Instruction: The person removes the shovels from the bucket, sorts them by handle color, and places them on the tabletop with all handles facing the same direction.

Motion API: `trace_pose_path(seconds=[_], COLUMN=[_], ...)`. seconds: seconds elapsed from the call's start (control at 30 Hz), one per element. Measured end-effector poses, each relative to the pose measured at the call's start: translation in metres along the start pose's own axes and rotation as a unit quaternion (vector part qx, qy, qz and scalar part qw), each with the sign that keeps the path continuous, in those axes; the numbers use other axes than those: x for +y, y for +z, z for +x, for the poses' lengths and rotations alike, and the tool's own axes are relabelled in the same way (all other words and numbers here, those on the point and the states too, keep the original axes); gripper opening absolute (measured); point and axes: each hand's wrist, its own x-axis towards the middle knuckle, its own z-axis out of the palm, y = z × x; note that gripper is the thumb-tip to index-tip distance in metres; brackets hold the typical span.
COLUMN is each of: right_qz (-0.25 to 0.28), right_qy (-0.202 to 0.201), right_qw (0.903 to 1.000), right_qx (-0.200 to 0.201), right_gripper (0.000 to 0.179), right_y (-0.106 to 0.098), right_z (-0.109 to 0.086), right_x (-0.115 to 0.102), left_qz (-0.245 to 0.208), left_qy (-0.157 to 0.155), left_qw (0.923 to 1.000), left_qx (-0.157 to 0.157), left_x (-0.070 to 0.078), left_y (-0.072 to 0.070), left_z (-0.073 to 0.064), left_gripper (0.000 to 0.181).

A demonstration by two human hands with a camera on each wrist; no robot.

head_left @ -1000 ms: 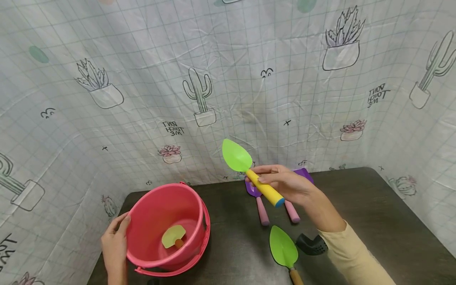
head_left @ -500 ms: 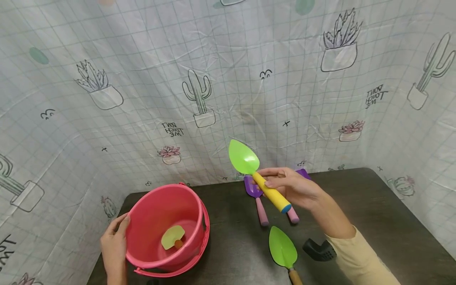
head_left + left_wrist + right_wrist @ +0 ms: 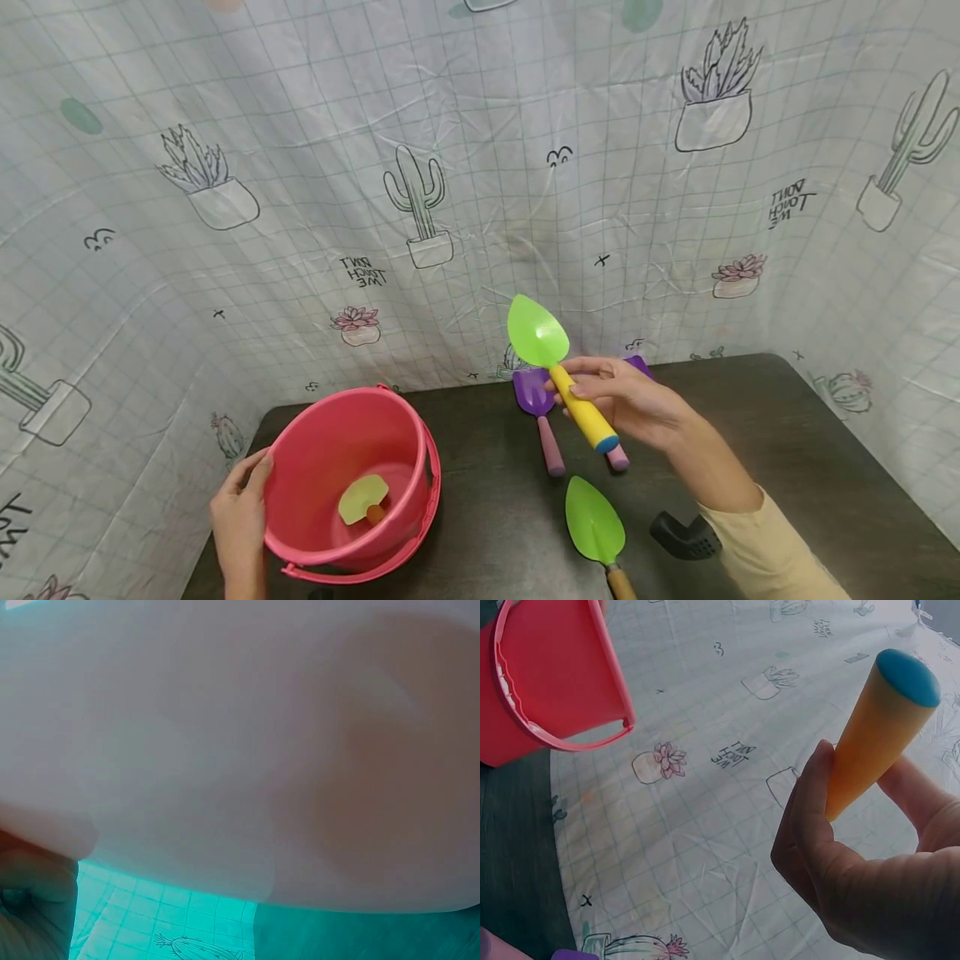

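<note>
My right hand [image 3: 626, 398] pinches the yellow handle of a hand trowel [image 3: 538, 333] with a bright green leaf-shaped blade and a blue end cap. It is held up over the back of the table, blade pointing up and left. In the right wrist view the handle [image 3: 881, 727] sits between thumb and fingers. My left hand [image 3: 242, 508] grips the rim of a pink bucket [image 3: 300, 467] at its left side, thumb over the edge. Inside the tilted bucket lies a pale yellow-green tool [image 3: 363, 497] with an orange-brown handle. The bucket's wall [image 3: 187, 750] fills most of the left wrist view.
On the dark table [image 3: 495, 533] lie a green trowel [image 3: 594, 521] with a wooden handle, a purple shovel [image 3: 532, 392] with a pink handle, a second purple tool [image 3: 639, 365] partly behind my right hand, and a black angled piece [image 3: 684, 536]. A printed curtain [image 3: 480, 167] hangs behind.
My right hand has moved to the right and slightly down with the yellow-handled trowel, away from the bucket. The left hand and bucket have stayed in place.
</note>
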Motion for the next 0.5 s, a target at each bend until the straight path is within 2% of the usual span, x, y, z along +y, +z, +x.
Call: trace_pose_path(seconds=[0.5], right_qz=[0.018], right_qy=[-0.010], right_qw=[0.9998], right_qx=[0.007], right_gripper=[0.032], right_y=[-0.0092], right_z=[-0.0105], right_x=[0.0064], left_qz=[0.003], left_qy=[0.015], left_qw=[0.9999], left_qx=[0.007], left_x=[-0.0001], left_y=[-0.0005], left_z=[-0.0001], left_gripper=[0.049])
